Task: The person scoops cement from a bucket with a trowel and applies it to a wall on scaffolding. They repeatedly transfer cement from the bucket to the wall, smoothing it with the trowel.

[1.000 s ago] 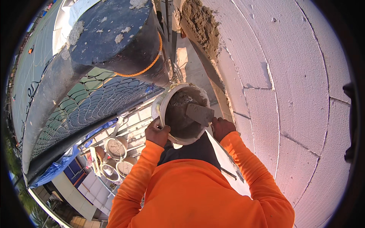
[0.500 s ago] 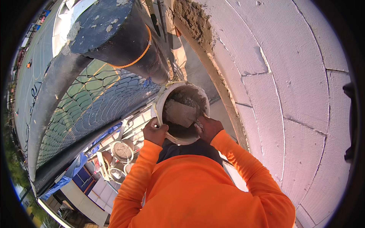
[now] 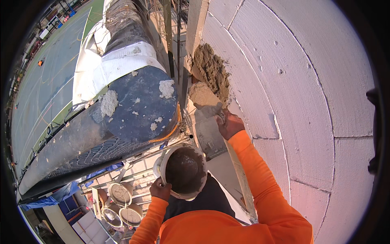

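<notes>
My left hand [image 3: 160, 189] is closed on the rim of a pale, mortar-smeared bucket [image 3: 157, 166], which is tilted toward me at my lap. Dark wet mortar coats the inside of the bucket. Ahead and to the right, my right hand [image 3: 230, 124] grips a trowel [image 3: 214, 109], its handle mostly hidden by the fingers. Sandy mortar covers the trowel's blade. The blade is at the narrow top of the block wall [image 3: 300, 89], right by a heap of brown mortar [image 3: 212, 69]; I cannot tell whether they touch.
A large dark capped pipe [image 3: 140, 105] with mortar splashes and an orange rope stands close on the left. Netting [image 3: 101, 156] hangs beneath a slanting pipe. Several mortar buckets [image 3: 120, 193] stand lower left among poles. A sports court lies far below.
My right hand has lifted the trowel out of the bucket and carried it forward to the heap on the wall. The left hand still holds the bucket. My view has shifted.
</notes>
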A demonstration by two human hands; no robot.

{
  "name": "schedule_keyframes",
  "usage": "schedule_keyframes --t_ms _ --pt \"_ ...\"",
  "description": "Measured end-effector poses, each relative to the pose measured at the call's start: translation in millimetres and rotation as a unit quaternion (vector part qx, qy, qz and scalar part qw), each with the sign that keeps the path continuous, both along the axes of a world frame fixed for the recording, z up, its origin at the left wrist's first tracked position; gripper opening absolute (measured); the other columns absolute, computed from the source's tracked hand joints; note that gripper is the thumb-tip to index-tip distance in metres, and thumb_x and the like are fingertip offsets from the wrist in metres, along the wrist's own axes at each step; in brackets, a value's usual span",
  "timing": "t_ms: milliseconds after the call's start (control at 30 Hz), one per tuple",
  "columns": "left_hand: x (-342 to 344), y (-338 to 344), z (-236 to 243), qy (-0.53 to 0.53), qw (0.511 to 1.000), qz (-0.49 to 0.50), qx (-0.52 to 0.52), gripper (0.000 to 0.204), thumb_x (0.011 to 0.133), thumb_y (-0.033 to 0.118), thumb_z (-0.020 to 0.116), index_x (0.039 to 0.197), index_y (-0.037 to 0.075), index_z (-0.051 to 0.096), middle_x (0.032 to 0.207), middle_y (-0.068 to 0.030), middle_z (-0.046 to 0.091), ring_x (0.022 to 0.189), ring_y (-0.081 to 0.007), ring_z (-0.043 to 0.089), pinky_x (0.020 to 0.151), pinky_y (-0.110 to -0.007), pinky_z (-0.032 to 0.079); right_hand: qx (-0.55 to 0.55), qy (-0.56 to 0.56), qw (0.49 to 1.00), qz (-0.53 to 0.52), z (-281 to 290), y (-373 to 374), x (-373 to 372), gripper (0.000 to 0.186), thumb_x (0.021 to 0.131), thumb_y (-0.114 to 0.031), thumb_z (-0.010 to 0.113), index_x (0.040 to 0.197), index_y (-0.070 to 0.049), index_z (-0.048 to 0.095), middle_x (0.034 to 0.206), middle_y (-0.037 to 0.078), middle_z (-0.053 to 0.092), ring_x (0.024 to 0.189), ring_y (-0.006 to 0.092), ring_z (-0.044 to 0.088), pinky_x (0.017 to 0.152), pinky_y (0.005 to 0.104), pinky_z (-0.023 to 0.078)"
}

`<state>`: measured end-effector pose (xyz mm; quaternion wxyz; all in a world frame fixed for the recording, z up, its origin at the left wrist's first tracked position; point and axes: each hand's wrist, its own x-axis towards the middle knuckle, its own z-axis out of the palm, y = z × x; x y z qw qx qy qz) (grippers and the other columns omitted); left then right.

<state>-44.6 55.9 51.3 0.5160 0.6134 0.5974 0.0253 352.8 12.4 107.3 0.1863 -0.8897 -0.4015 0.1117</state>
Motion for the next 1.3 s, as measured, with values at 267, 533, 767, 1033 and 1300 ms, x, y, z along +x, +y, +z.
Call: schedule_keyframes --t_ms 267,533,767,1033,1300 --pt "12.3 -21.1 -29.3 0.005 0.988 0.044 0.146 0.013 0.071 0.009 0.075 0.08 0.001 0.071 0.069 -0.0062 0.067 0.06 -0.0141 0.061 0.058 -0.033 0.051 0.069 0.641 0.763 0.055 -46.3 160.3 111.0 0.035 0.1 -0.042 0.068 0.097 -0.007 0.067 0.073 0.0 0.062 0.058 0.013 0.061 0.047 0.0296 0.046" --pt "24.9 -29.4 -41.0 -0.083 0.993 0.067 0.056 0.01 0.074 0.006 0.073 0.073 0.003 0.064 0.067 -0.0019 0.062 0.06 -0.0099 0.055 0.056 -0.029 0.048 0.312 0.365 0.868 -0.13 -37.6 109.2 115.9 0.025 0.105 -0.031 0.062 0.098 -0.008 0.063 0.071 0.0 0.057 0.054 0.0086 0.051 0.046 0.0283 0.044" --pt "55.5 -8.7 -2.6 -0.024 0.999 0.038 0.007 0.022 0.075 0.012 0.073 0.094 0.003 0.077 0.082 -0.0087 0.074 0.074 -0.017 0.068 0.072 -0.034 0.055 -0.116 0.218 0.969 0.027 -9.7 -108.7 -29.2 0.028 0.101 -0.032 0.063 0.108 -0.004 0.065 0.085 0.016 0.07 0.08 0.0294 0.071 0.074 0.0439 0.056" --pt "70.4 -0.1 28.1 -0.106 0.993 -0.012 -0.048 0.03 0.08 0.008 0.07 0.109 -0.002 0.073 0.082 -0.0061 0.071 0.072 -0.0128 0.063 0.07 -0.03 0.053 -0.263 0.083 0.956 0.102 -61.6 -136.4 -99.9 0.029 0.098 -0.027 0.058 0.116 -0.004 0.061 0.095 0.021 0.072 0.093 0.0411 0.072 0.083 0.0512 0.057" --pt "80.6 -13.2 48.6 -0.139 0.987 -0.007 -0.08 0.029 0.082 0.006 0.07 0.109 -0.006 0.069 0.082 -0.0032 0.069 0.069 -0.009 0.06 0.065 -0.027 0.051 -0.296 0.161 0.939 0.067 -84.0 -78.1 -164.4 0.039 0.095 -0.023 0.059 0.129 -0.003 0.057 0.113 0.025 0.071 0.099 0.0418 0.072 0.088 0.051 0.057"
